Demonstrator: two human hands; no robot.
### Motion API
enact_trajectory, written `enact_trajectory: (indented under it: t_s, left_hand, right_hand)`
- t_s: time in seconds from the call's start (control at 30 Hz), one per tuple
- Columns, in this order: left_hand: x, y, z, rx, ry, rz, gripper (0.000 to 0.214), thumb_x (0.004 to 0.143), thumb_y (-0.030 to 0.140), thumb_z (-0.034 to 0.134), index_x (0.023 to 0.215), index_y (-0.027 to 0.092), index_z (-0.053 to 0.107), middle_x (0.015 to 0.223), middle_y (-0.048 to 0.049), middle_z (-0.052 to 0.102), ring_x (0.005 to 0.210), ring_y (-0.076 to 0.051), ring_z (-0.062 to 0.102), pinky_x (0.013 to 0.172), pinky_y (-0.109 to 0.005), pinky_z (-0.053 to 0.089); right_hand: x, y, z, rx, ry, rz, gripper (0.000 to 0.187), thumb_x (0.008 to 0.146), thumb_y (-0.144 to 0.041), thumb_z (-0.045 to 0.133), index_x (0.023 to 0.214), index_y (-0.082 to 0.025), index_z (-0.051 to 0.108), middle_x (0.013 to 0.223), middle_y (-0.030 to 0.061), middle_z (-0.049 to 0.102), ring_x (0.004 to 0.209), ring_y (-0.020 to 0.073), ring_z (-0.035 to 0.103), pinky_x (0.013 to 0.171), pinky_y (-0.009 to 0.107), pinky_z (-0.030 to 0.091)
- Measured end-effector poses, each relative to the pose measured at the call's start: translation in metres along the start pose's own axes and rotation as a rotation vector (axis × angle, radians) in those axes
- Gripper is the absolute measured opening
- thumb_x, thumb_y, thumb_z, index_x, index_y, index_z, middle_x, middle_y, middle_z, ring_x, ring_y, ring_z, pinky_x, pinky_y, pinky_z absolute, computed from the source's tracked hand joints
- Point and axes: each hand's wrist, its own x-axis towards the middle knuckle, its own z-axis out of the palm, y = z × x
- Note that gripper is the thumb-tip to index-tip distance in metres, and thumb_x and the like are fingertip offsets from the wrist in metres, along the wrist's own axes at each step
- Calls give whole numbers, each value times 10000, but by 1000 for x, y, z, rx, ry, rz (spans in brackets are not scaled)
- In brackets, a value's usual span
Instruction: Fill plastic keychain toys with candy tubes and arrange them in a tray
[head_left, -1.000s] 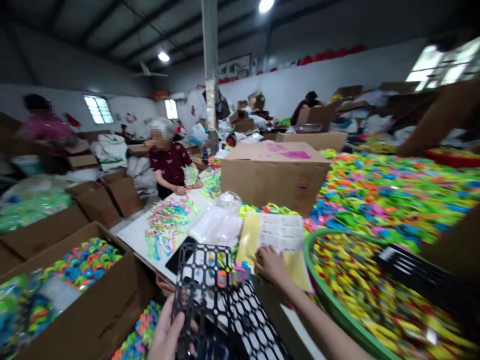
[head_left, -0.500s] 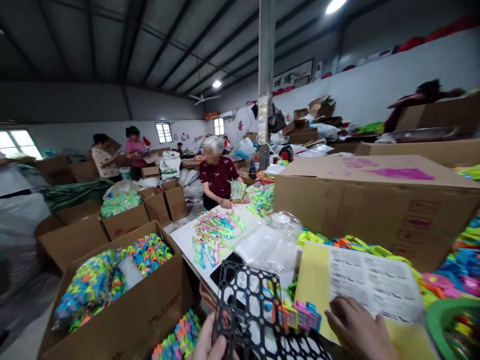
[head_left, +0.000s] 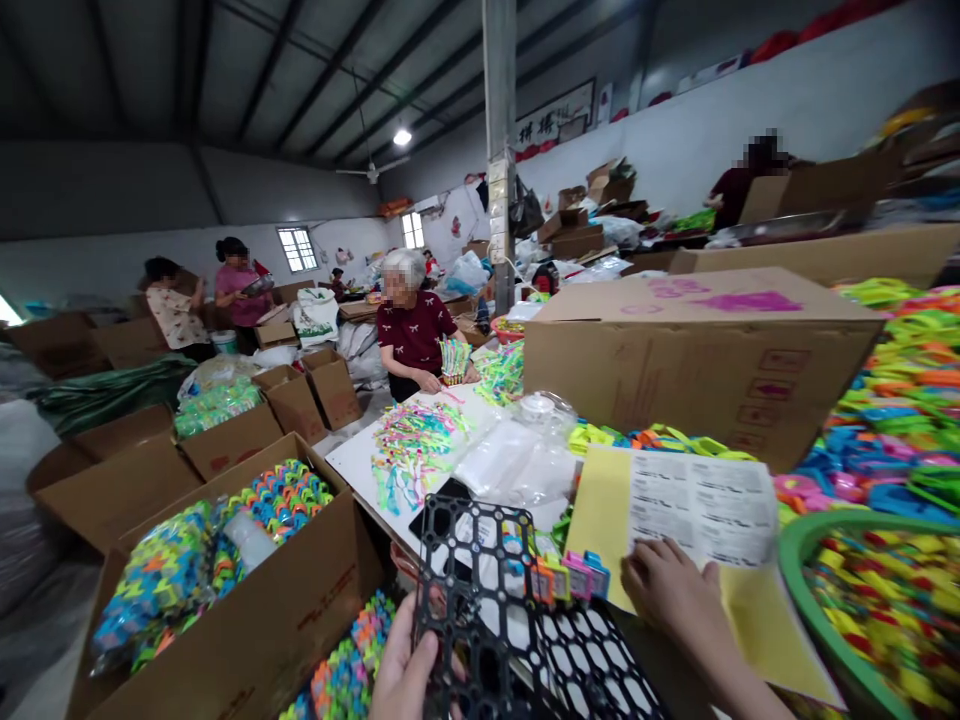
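Two hands engaged: my left hand (head_left: 405, 672), bottom centre, fingers curled gripping the rigid, light black plastic lattice tray (head_left: 491, 590) by its edge; my right hand (head_left: 671, 595) fingers pressed together on the limp yellow paper sheet (head_left: 600, 510).

A large hall is seen under a dark ribbed roof (head_left: 247, 70), lit by a ceiling lamp (head_left: 403, 136) and small windows (head_left: 298, 248) in the white far wall. A grey pillar (head_left: 499, 150) stands mid-room, and open cardboard boxes (head_left: 225, 440) are stacked across the floor.
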Motion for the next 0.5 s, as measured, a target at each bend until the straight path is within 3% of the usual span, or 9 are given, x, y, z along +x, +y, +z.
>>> enact_trajectory:
  t_s: [0.33,0.5]
  left_hand:
    - [-4,6,14,48,68,9,887,591,637,738,1290,170,454,698,-49,655,649,-229,624,537,-290,477]
    - [-10,14,20,95,11,-19,902,601,589,753,1309,150,409,651,-14,632,575,-187,588,480,-252,461]
  right_hand:
    - [-1,0,-3,40,-61,-21,268,885,-244,314,804,-177,561,1011,148,640,1068,308,490,929,539,289]
    - [1,-4,-19,51,-115,82,248,917,-232,304,888,-146,535,999,157,622,933,246,548,923,391,325]
